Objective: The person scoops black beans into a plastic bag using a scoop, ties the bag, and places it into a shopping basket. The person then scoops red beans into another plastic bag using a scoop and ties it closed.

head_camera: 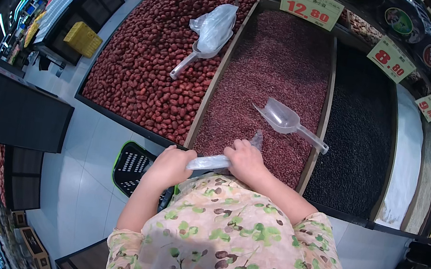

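Observation:
A clear plastic bag (210, 162) is stretched sideways between my two hands, its middle gathered into a flat band. My left hand (172, 164) grips one end, close to the front edge of the bins. The other end is in my right hand (245, 159), and a crumpled tip of plastic pokes out past its fingers. Both hands are above the near edge of a bin of small red beans (277, 65). On those beans, beyond my right hand, lies a clear plastic scoop (283, 117), its handle across the wooden divider (318, 140).
Red dates (146, 72) fill the left bin, where a second scoop (185, 65) holds crumpled plastic bags (215, 28). Black beans (352, 136) lie to the right, with a white foodstuff (404, 159) beyond. A black shopping basket (131, 168) with a green rim stands below my left hand.

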`<state>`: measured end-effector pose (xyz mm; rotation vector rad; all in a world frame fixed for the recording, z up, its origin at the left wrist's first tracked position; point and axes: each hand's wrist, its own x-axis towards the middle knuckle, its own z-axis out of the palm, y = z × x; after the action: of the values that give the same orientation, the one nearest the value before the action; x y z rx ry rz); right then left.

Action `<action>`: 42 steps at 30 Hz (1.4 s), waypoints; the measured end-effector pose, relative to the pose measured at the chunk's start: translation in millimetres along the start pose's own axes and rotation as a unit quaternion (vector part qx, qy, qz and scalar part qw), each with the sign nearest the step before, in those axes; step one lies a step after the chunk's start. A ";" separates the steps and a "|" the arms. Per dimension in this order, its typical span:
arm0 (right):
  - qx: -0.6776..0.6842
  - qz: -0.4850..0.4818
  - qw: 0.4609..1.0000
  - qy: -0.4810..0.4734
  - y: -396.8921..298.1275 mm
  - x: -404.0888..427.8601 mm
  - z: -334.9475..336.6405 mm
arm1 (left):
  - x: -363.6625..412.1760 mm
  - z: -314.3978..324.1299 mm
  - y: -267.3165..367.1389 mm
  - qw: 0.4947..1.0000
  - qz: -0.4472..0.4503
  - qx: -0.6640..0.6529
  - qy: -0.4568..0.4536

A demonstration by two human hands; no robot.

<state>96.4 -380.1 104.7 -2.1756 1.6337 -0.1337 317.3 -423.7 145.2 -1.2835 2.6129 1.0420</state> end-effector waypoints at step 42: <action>0.361 -0.167 0.909 0.126 5.1 4.2 -45.3 | 29.9 13.8 -4.2 0.869 0.087 -0.472 0.125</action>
<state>78.7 -397.3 143.2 -1.8496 1.0458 -0.9873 297.5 -437.9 122.6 -1.3525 2.4343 2.5419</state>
